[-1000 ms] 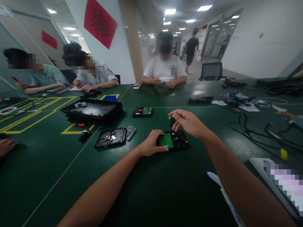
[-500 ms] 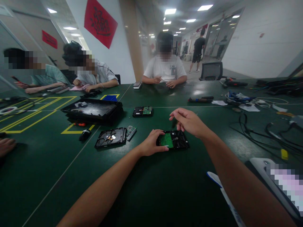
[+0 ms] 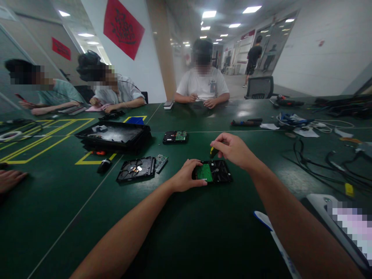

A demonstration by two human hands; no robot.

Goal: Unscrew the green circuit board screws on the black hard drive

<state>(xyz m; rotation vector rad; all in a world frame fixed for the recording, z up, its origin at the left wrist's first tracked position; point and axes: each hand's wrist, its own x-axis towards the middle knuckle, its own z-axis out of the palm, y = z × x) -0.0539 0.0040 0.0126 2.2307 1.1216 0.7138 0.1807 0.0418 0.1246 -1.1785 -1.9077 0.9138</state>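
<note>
Gripping hard drive point(image 3: 214, 172) by opposite edges

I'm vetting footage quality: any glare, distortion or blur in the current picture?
Head view: ceiling lights glare white, and the table shines on its far side; head view: the pillar leans, likely wide-angle distortion; head view: the tool in the right hand is dark, its tip indistinct.

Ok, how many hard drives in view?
3 clear: the drive gripped by the left hand, a second drive leftward beside a circuit board, a third drive farther back. Others may be hidden or unclear.
</note>
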